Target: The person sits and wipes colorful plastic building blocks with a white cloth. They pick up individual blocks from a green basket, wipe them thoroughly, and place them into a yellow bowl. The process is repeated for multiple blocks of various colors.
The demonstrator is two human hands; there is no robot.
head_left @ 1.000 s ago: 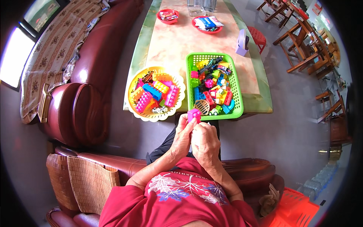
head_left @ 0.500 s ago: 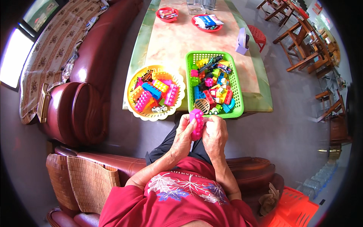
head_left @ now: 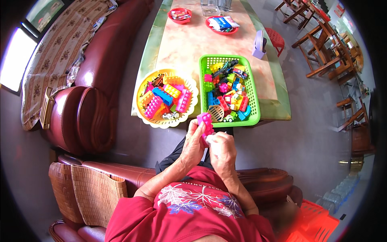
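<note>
My left hand (head_left: pixel 192 147) is closed around a long pink toy building block (head_left: pixel 206 119), holding it upright above my lap with its studs turned to the right. Against the block's lower right side my right hand (head_left: pixel 224 155) presses a small white wad (head_left: pixel 214 144), its fingers pinched together. The wad is soft-looking and partly hidden; whether it is cloth or tissue I cannot tell. Beyond my hands, at the table's near edge, stand a yellow scalloped basket (head_left: pixel 194 91) of blocks on the left and a green rectangular basket (head_left: pixel 254 93) of blocks and toy cars on the right.
Farther up the marble-patterned table (head_left: pixel 181 44) are two red bowls (head_left: pixel 183 20) with packets and a lilac holder (head_left: pixel 258 52). A red stool (head_left: pixel 275 38) is at the table's right. Brown leather sofas (head_left: pixel 105 52) stand left and behind me, with an orange crate (head_left: pixel 314 222) at lower right.
The pink block has shifted slightly left and up in my left hand. My right hand has moved left and down along it, and the white wad now shows.
</note>
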